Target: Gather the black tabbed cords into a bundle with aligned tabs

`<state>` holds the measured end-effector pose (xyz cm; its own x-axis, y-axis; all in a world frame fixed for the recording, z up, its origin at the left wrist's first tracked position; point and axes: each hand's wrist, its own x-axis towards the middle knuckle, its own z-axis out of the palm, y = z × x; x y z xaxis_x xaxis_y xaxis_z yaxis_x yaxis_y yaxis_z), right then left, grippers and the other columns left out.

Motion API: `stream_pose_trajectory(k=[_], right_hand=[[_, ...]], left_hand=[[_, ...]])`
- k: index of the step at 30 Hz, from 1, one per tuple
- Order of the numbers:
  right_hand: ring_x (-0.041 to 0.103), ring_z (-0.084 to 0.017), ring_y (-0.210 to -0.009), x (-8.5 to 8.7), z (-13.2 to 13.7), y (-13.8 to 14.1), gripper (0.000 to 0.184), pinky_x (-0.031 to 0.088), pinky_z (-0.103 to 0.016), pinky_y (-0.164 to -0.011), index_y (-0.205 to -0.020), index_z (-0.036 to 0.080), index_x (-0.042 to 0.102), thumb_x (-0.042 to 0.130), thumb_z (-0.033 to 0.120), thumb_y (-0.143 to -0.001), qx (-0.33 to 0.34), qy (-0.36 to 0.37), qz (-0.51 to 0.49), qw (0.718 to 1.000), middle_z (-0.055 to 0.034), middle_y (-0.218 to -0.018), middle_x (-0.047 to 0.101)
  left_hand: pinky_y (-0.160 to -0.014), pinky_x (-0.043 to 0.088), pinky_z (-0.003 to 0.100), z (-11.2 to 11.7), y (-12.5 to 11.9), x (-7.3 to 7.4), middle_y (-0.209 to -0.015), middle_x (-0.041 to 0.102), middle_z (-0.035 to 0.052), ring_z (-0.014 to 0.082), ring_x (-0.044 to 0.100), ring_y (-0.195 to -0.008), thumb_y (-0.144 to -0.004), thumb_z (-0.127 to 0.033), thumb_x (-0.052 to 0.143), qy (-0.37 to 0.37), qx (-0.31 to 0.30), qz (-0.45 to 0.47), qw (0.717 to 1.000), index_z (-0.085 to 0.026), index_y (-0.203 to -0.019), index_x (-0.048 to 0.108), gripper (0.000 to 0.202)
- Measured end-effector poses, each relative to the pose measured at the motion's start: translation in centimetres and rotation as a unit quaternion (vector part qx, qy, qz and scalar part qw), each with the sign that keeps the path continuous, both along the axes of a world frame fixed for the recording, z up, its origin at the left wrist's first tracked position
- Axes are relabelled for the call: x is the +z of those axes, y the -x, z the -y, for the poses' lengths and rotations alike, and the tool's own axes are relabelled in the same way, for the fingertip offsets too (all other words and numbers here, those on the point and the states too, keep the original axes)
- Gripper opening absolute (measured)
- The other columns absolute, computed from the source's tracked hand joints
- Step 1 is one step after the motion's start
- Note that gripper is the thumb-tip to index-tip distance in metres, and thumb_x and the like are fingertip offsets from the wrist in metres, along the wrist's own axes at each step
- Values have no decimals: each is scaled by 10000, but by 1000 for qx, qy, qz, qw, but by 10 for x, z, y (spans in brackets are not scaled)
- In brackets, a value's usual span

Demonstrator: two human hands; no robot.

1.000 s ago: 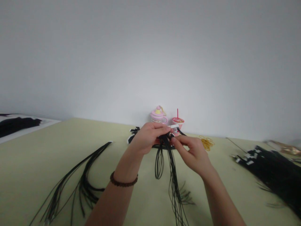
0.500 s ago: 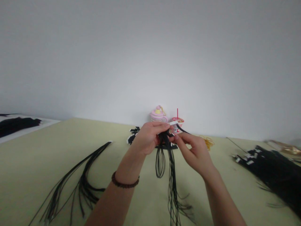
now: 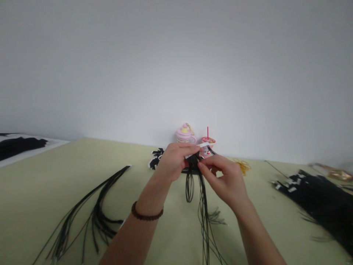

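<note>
At the far left a dark heap point(image 3: 19, 145) lies on a white surface, too blurred to make out. Nearer, a loose fan of black cords point(image 3: 93, 206) sprawls over the pale green counter point(image 3: 55, 173), thin and glossy, curling at its near ends. The left hand point(image 3: 173, 162), a brown beaded bracelet point(image 3: 147, 213) on its wrist, has its fingers curled and pressed together round the top of the bundle of black cords point(image 3: 193, 162), held just above the counter's middle. A small white tag point(image 3: 204, 145) juts out by the fingertips; below, one short loop hangs and long tails trail on the counter. Behind stand a pink cupcake-shaped trinket point(image 3: 185, 134) and a little red cup point(image 3: 208, 140) with a straw, both smooth and plastic-looking. The right hand point(image 3: 226, 180) pinches the bundle between thumb and forefinger just under the left's grip, its other fingers loosely bent. Beyond it lie yellow rubber bands point(image 3: 242, 166); at the far right, a large heap of tagged black cords point(image 3: 317, 198). The cords look slick, so I judge a slackened pinch could let strands slide out and the bundle splay. The trailing tails could knot together, or a forearm could drag the loose fan.
</note>
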<state>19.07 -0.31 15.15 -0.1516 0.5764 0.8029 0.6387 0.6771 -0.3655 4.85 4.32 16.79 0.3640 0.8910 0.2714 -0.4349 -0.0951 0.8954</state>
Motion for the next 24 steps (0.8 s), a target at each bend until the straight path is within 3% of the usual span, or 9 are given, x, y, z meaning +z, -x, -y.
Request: stream_pose_trajectory(k=[15,19,24], right_hand=[[502,-101,-599,4,3,-5,106,375,-219,-568,-746,154,576,507,170,-824,-10,19,88,996,-11,-668,568],[529,-96,-590,3,3,-5,47,383,-209,-558,-734,160,562,538,137,-768,-7,41,80,996,7,-651,582],[515,-76,-551,5,7,-8,163,393,-187,-529,-874,173,508,526,96,-731,37,93,46,994,38,-656,578]], left_hand=[[-620,502,272,1,-3,1,-707,678,65,146,614,-629,-671,-198,682,17,4,-36,999,-128,-672,720,80],[-620,506,264,1,-1,2,-709,680,70,143,618,-626,-675,-193,679,17,5,-39,999,-122,-679,720,82],[-601,527,257,1,1,1,-692,681,69,139,624,-609,-689,-170,668,19,6,-23,1000,-108,-685,719,80]])
